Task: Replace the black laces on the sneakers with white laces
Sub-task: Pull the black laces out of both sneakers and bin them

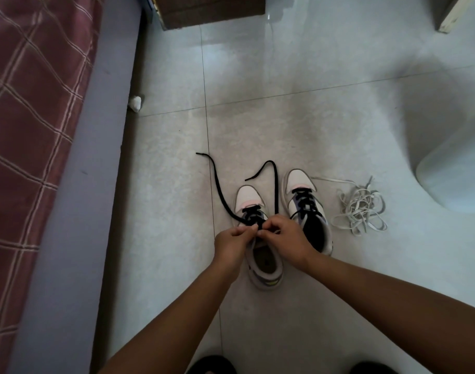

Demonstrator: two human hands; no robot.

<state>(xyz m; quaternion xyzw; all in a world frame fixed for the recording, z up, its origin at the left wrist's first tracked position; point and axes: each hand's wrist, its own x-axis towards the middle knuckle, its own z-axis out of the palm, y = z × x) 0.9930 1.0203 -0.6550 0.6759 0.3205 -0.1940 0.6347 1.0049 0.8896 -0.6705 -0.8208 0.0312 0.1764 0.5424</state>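
Two white sneakers stand side by side on the tiled floor, toes pointing away from me. The left sneaker [263, 265] has a black lace [220, 184] loosened, with both free ends trailing out over the floor ahead of the toe. My left hand [235, 242] and my right hand [282, 236] both pinch this lace at the upper eyelets. The right sneaker [298, 179] is still fully threaded with its black lace [305, 203]. A tangled pile of white laces [359, 209] lies on the floor just right of the right sneaker.
A bed with a maroon checked cover [28, 130] and a purple side panel [77, 211] runs along the left. A cardboard box [212, 12] stands at the top. A crumpled white scrap [135, 103] lies by the bed. A pale rounded object [452, 171] sits at the right.
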